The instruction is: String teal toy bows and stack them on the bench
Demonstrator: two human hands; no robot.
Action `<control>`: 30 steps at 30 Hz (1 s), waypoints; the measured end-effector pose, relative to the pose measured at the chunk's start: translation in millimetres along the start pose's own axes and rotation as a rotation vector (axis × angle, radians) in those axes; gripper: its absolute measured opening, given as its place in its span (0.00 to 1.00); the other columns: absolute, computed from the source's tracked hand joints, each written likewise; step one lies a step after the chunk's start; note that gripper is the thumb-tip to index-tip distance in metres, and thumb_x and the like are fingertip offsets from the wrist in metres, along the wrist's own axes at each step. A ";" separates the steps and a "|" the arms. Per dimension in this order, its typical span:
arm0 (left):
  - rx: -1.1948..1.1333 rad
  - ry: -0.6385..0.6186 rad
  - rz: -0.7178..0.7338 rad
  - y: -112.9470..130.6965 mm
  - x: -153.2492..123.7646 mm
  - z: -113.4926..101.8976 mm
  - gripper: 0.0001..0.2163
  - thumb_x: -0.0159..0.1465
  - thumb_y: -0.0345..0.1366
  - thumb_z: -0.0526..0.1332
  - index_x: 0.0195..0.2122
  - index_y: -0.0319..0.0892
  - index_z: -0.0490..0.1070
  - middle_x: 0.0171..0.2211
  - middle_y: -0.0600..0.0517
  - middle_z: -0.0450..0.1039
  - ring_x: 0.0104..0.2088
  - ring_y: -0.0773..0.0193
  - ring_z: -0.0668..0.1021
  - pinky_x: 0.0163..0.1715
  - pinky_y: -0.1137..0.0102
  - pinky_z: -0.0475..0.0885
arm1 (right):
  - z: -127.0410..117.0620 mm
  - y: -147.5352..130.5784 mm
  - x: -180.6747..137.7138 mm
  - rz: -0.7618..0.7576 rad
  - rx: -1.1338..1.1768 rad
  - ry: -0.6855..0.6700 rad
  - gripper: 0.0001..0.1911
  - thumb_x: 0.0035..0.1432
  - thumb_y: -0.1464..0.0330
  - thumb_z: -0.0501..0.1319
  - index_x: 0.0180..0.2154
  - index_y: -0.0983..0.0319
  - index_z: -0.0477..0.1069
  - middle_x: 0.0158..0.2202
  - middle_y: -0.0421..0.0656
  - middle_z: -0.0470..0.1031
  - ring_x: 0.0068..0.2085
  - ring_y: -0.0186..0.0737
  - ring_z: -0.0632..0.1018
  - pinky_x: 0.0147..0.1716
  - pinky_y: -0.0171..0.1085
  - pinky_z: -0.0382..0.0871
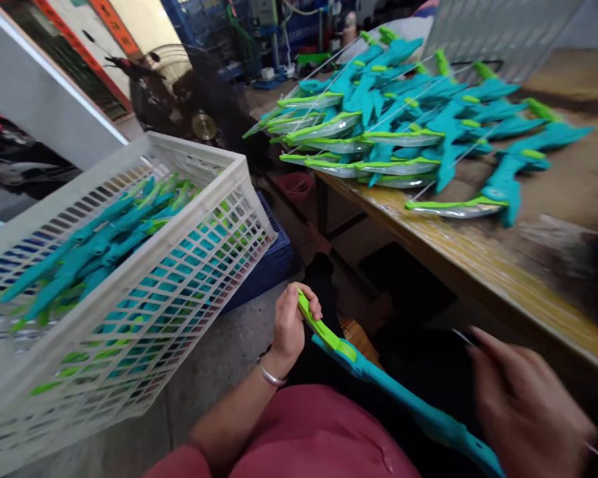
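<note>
My left hand (pixel 292 325) is closed round the green tip of a teal and green toy bow (pixel 379 382) that lies slanted across my lap. My right hand (pixel 523 405) is blurred by motion at the lower right, near the bow's teal lower limb; a thin rod or string seems to run past its fingers, but I cannot make out whether it is held. A silver bracelet sits on my left wrist.
A white plastic lattice crate (pixel 144 265) with several teal bows stands at my left. On the wooden table (pixel 478 259) to the right lies a pile of finished bows (pixel 403 119). A dark fan (pixel 179 93) stands behind the crate.
</note>
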State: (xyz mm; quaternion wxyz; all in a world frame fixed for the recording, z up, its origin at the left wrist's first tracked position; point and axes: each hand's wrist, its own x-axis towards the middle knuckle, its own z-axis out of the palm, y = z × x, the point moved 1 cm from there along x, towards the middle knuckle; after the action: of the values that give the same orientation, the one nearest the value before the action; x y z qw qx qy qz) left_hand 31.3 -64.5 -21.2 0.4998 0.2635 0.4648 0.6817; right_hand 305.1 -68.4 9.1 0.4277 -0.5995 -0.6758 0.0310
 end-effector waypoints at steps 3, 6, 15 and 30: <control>-0.079 -0.240 0.059 5.1 -25.1 23.0 0.21 0.70 0.56 0.58 0.34 0.41 0.71 0.23 0.53 0.68 0.25 0.64 0.71 0.31 0.67 0.67 | 17.6 -56.1 11.0 -0.236 0.255 -0.124 0.05 0.72 0.69 0.60 0.44 0.55 0.75 0.36 0.44 0.77 0.32 0.40 0.79 0.29 0.38 0.73; -0.176 -0.329 0.056 9.8 -43.4 31.7 0.20 0.66 0.56 0.63 0.36 0.43 0.70 0.27 0.53 0.67 0.28 0.64 0.69 0.32 0.68 0.66 | 31.4 -109.6 11.3 -0.335 0.464 -0.216 0.10 0.71 0.77 0.55 0.43 0.59 0.72 0.37 0.44 0.74 0.33 0.36 0.77 0.29 0.33 0.72; -0.223 -0.410 -0.001 19.6 -45.4 30.5 0.23 0.63 0.59 0.62 0.29 0.45 0.59 0.24 0.55 0.58 0.25 0.65 0.62 0.31 0.66 0.64 | 31.5 -128.9 -8.6 -0.314 0.570 -0.267 0.11 0.69 0.80 0.53 0.44 0.61 0.68 0.38 0.45 0.74 0.39 0.39 0.79 0.33 0.32 0.75; -0.253 -0.355 -0.048 17.6 -46.5 30.5 0.22 0.60 0.57 0.65 0.28 0.44 0.63 0.24 0.55 0.58 0.27 0.63 0.63 0.36 0.63 0.67 | 38.0 -131.7 -8.3 -0.356 0.526 -0.261 0.09 0.72 0.78 0.52 0.44 0.62 0.68 0.37 0.46 0.74 0.37 0.40 0.77 0.32 0.36 0.76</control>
State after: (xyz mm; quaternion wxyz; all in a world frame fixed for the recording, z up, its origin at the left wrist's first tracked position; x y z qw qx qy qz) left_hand 65.6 -97.5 12.5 0.6191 0.3034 0.2864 0.6653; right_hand 177.9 -94.2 53.7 0.4763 -0.3323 -0.7877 0.2055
